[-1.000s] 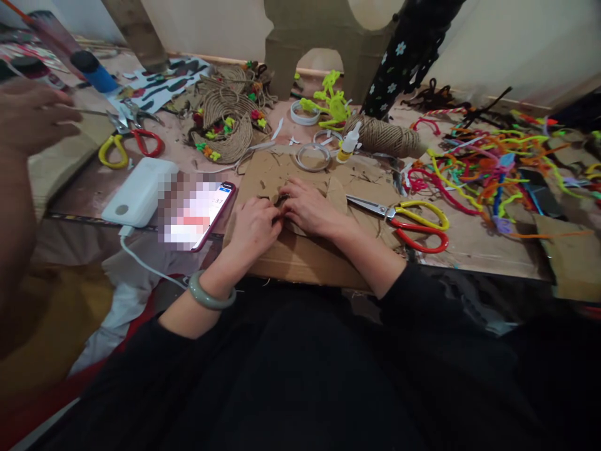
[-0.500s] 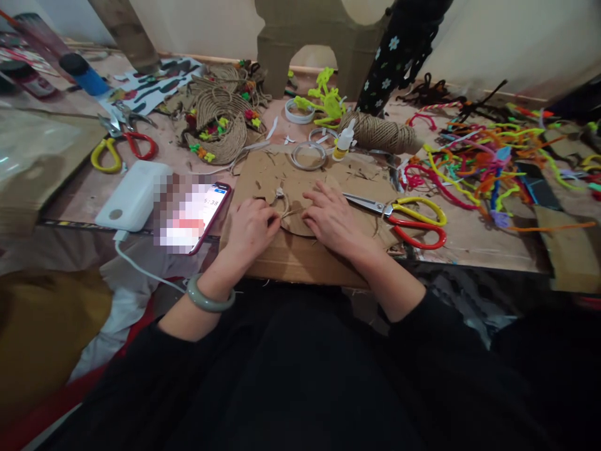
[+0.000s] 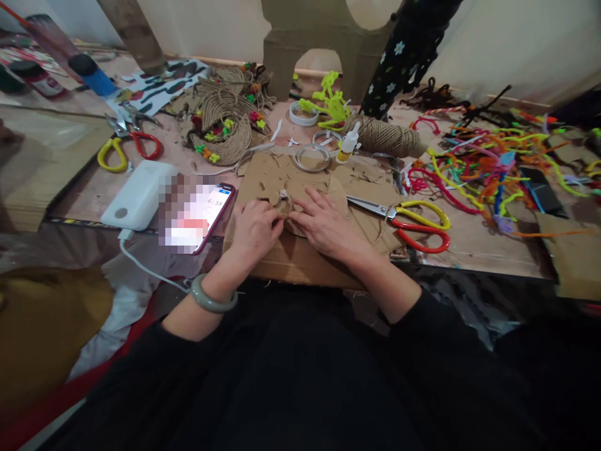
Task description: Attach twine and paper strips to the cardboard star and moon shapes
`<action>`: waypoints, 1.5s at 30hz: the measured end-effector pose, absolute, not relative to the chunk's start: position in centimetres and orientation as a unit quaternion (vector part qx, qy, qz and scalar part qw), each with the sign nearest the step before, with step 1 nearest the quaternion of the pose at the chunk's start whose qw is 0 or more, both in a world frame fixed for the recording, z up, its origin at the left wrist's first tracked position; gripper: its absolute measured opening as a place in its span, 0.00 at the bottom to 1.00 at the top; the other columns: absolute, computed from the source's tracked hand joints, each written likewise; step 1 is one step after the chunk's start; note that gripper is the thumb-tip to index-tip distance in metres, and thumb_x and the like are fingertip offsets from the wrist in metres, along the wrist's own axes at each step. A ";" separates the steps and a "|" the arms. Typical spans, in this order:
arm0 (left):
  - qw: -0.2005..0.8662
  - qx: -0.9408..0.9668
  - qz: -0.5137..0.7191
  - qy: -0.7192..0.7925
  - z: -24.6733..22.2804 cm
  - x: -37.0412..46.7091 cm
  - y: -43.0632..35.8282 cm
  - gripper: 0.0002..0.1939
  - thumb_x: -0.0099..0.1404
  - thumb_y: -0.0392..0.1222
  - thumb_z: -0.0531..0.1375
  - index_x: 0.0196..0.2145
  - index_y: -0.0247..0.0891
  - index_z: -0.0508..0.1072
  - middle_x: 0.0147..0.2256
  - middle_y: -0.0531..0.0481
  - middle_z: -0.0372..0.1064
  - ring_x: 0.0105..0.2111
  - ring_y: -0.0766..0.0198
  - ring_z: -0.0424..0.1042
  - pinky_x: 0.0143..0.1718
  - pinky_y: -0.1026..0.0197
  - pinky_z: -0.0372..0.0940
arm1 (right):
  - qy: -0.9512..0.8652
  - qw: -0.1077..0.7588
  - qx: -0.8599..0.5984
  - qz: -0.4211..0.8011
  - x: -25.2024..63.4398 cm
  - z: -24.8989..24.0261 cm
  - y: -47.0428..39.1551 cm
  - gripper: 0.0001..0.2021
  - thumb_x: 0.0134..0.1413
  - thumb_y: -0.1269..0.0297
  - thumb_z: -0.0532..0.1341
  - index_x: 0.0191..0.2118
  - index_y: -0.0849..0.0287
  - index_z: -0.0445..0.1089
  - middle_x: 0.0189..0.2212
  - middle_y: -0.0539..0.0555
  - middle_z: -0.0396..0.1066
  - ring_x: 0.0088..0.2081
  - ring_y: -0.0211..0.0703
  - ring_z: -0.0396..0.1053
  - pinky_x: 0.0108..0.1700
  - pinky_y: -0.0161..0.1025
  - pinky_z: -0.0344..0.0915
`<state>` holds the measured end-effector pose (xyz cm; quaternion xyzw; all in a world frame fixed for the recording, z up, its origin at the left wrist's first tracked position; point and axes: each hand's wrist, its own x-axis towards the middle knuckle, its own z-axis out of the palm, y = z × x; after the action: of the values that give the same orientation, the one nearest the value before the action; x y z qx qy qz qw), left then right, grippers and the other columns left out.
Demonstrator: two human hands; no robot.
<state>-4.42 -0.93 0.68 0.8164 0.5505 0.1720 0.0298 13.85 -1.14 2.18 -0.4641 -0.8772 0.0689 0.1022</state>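
My left hand [image 3: 256, 230] is closed in a pinch on a short piece of twine [image 3: 285, 205] over a cardboard sheet [image 3: 256, 178]. My right hand [image 3: 327, 224] rests palm down just to the right, fingers stretched out, its fingertips close to the twine. A small whitish bit [image 3: 282, 194] sits at the twine's upper end. Under the hands lies a cut cardboard piece with a curved edge, partly hidden by them. Scissors [image 3: 370, 205] with yellow and red handles lie right of my right hand. Beyond the hands stands a small glue bottle [image 3: 346, 147].
A lit phone [image 3: 213, 216] and a white power bank [image 3: 138, 195] with a cable lie at left, with pliers [image 3: 126, 147] behind. A twine spool [image 3: 385, 134], tape rolls [image 3: 312, 158] and coiled twine work [image 3: 225, 116] are at the back. Tangled pipe cleaners [image 3: 488, 163] cover the right.
My right hand has slid left, so its fingertips are nearer my left hand and the twine. The view has shifted slightly. My left hand keeps its pinch.
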 end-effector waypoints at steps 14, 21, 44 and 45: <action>0.024 0.812 0.225 0.538 0.6 -6.4 -2.2 0.12 0.68 0.44 0.54 0.38 0.43 0.78 0.36 0.46 0.75 0.40 0.54 0.68 0.45 0.49 0.55 | -0.893 0.063 -0.441 0.057 13.0 2.4 -0.9 0.16 0.64 0.68 0.51 0.49 0.57 0.74 0.63 0.60 0.61 0.69 0.61 0.45 0.66 0.65 0.48; -0.008 0.846 0.191 0.498 0.0 -6.3 -2.7 0.12 0.66 0.39 0.55 0.40 0.45 0.78 0.36 0.47 0.75 0.40 0.53 0.66 0.44 0.48 0.53 | -0.895 0.052 -0.439 0.054 12.9 2.8 -1.0 0.16 0.64 0.67 0.50 0.49 0.58 0.74 0.63 0.61 0.61 0.69 0.63 0.46 0.66 0.65 0.48; -0.013 0.855 0.190 0.483 -0.6 -6.3 -2.4 0.13 0.67 0.38 0.53 0.41 0.44 0.78 0.37 0.46 0.74 0.41 0.53 0.67 0.43 0.49 0.54 | -0.896 0.072 -0.436 0.053 12.9 2.4 -0.9 0.15 0.63 0.67 0.51 0.47 0.57 0.74 0.61 0.58 0.64 0.69 0.59 0.46 0.66 0.65 0.46; -0.013 0.854 0.190 0.484 -0.6 -6.3 -2.4 0.13 0.67 0.38 0.53 0.40 0.44 0.78 0.37 0.46 0.74 0.41 0.53 0.67 0.43 0.49 0.54 | -0.897 0.072 -0.434 0.049 12.8 2.4 -0.9 0.15 0.63 0.68 0.51 0.46 0.57 0.75 0.61 0.58 0.64 0.69 0.59 0.45 0.67 0.64 0.45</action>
<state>-6.32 -2.37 -0.56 0.8543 0.4836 0.1899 -0.0125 12.82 -0.88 2.36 -0.4335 -0.8969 0.0495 0.0719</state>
